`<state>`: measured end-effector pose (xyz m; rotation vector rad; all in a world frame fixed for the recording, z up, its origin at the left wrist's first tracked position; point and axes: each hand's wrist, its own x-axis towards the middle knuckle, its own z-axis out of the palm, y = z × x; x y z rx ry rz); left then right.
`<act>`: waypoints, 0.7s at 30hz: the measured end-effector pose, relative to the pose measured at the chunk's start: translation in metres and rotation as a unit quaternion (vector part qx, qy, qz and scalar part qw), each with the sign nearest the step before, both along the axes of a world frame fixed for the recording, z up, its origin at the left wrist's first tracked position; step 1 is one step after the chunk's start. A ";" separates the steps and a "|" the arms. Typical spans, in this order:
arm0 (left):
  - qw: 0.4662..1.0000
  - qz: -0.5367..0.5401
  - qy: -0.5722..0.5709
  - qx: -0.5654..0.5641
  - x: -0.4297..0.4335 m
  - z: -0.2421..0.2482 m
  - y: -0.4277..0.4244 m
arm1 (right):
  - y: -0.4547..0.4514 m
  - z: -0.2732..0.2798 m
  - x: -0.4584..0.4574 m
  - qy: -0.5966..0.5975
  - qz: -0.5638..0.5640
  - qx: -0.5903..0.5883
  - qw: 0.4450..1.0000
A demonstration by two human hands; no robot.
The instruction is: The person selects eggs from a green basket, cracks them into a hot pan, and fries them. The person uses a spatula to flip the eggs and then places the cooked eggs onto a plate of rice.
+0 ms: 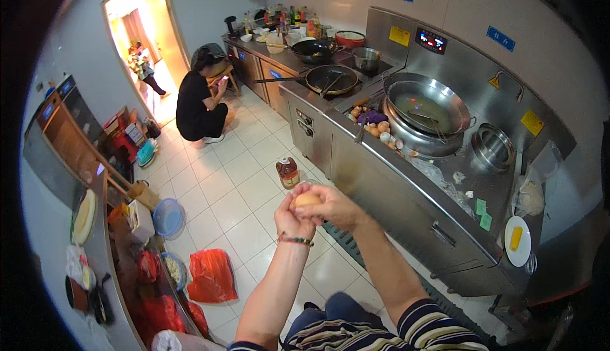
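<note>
In front of me, above the tiled floor, my left hand (289, 218) is turned palm up and cups a brown egg (308, 200). From the right, my right hand (342, 209) closes over the same egg with its fingers. Parts of the egg are covered by both hands. Beyond them on the floor is a bottle of reddish-brown liquid (288, 173). On the steel counter, eggshells (382, 127) are heaped beside a large steel wok (455, 98) containing cloudy liquid and a utensil.
A steel stove counter (381, 179) runs along my right, with a frying pan (332, 79) and a plate (518, 255) bearing a yellow block. A person (198, 103) squats ahead. On the left floor are a blue basin (167, 216) and a red plastic bag (211, 274).
</note>
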<state>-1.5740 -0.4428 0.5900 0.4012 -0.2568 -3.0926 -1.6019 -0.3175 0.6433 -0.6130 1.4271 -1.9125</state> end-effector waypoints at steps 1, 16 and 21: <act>0.995 -0.053 0.086 0.006 -0.031 0.001 -0.008 | -0.005 -0.001 -0.029 0.014 -0.031 0.014 0.999; 0.986 -0.122 -0.006 0.112 -0.525 -0.032 -0.072 | -0.092 -0.022 -0.468 0.312 -0.325 0.298 0.842; 0.984 -0.166 -0.067 0.008 -0.674 -0.049 -0.086 | -0.107 -0.042 -0.603 0.177 -0.368 0.186 0.894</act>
